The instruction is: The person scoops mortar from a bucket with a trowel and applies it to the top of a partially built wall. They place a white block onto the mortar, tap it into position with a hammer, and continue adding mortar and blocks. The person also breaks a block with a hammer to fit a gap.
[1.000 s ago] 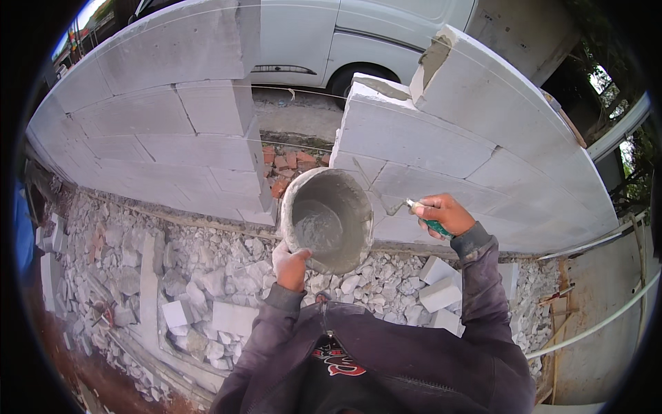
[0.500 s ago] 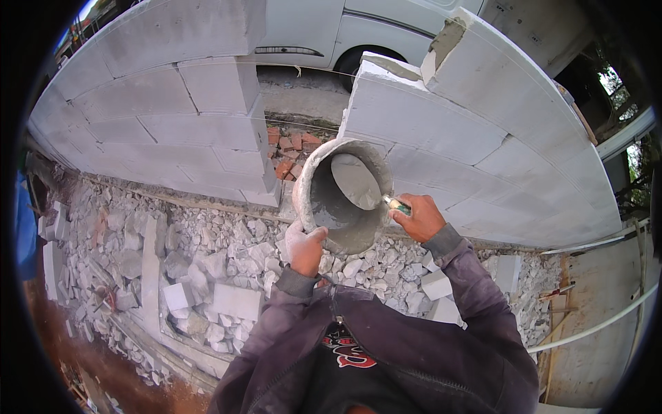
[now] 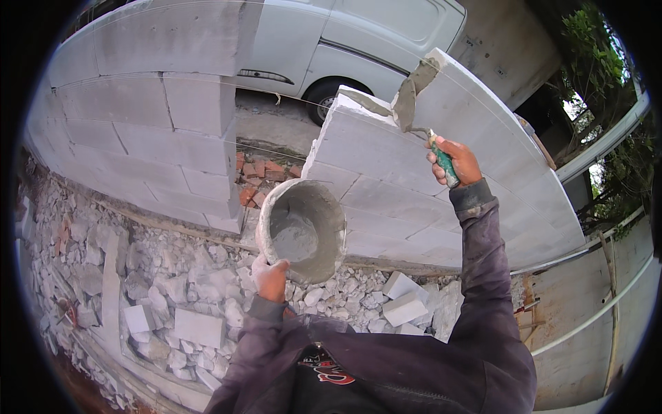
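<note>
My left hand (image 3: 269, 277) grips the near rim of a mortar-crusted bucket (image 3: 329, 238), tilted so that its inside shows. Grey wet mortar (image 3: 295, 238) lies at the bottom of it. My right hand (image 3: 455, 162) is closed round the green handle of a trowel (image 3: 406, 105). The trowel's blade stands on edge against the stepped end of the right block wall (image 3: 407, 172), by the raised top block. Mortar coats that block's end face and part of the ledge (image 3: 367, 101) beside it.
Across a gap stands another white block wall (image 3: 145, 103). Thin strings run along both walls. Broken red bricks (image 3: 258, 176) lie in the gap, with a white van (image 3: 358, 41) behind. Rubble (image 3: 158, 276) and loose blocks (image 3: 200, 327) cover the ground near me.
The trowel has come out of the bucket and moved up and right to the wall's stepped end. My left hand still holds the bucket, which now sits lower and farther left in view.
</note>
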Action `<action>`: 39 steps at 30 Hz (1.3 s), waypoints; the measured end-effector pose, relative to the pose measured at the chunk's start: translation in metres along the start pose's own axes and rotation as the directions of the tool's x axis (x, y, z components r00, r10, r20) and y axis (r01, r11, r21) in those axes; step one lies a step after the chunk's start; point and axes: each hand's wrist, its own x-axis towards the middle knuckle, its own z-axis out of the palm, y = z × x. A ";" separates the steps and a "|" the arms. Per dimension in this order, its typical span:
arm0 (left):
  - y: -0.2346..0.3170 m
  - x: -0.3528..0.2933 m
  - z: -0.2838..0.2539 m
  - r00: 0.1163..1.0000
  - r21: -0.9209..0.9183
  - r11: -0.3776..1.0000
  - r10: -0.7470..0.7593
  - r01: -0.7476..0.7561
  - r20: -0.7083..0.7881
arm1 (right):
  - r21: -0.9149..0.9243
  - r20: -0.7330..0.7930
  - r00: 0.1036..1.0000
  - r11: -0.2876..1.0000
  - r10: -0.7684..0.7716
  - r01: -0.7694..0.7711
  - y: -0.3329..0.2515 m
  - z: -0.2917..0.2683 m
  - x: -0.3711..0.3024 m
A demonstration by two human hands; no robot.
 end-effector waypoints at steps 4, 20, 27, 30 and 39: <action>-0.011 0.000 -0.009 0.998 -0.010 0.999 0.038 -0.039 -0.053 | 0.110 -0.035 0.998 0.993 -0.049 0.052 -0.028 -0.011 -0.010; -0.036 -0.002 -0.026 0.993 -0.008 0.997 0.072 -0.073 -0.097 | -0.143 -0.043 0.993 0.983 0.113 -0.118 -0.066 -0.010 0.045; -0.034 -0.004 -0.025 0.991 0.115 0.991 0.082 -0.069 -0.107 | 0.049 -0.028 0.997 0.996 -0.068 0.069 -0.098 -0.032 0.031; -0.029 -0.006 -0.023 0.989 0.109 0.990 0.099 -0.088 -0.106 | 0.083 0.012 0.996 0.993 -0.089 0.087 -0.100 -0.044 0.032; -0.026 -0.003 -0.027 0.988 0.135 0.988 0.098 -0.082 -0.122 | 0.305 0.043 0.978 0.935 -0.203 0.181 -0.116 -0.077 0.041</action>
